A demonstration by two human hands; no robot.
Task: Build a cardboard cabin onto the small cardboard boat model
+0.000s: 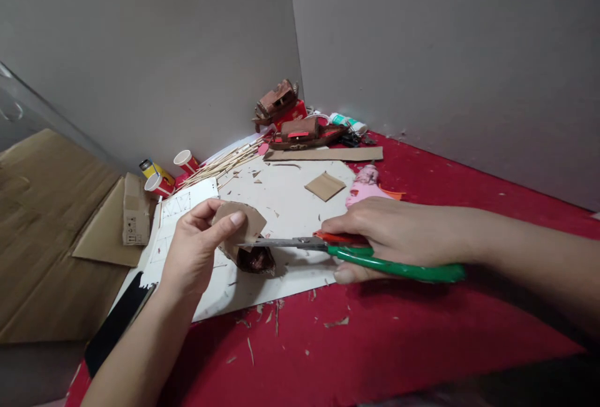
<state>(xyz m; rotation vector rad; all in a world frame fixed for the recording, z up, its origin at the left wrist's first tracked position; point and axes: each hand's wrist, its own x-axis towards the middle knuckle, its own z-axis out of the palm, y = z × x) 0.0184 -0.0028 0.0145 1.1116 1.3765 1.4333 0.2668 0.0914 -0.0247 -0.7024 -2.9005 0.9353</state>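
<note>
Left hand (194, 251) pinching one cardboard piece (244, 224), right hand (387, 235) gripping one scissors (347, 254), three paper cups (159, 185) behind.

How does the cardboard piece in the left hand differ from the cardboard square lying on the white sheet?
The held cardboard piece is pinched upright in the left hand with the scissors in the right hand cutting into it; the cardboard square lies flat and untouched on the white sheet. The held piece has angled, many-sided edges; the square has four straight sides. Both are plain brown cardboard.
</note>
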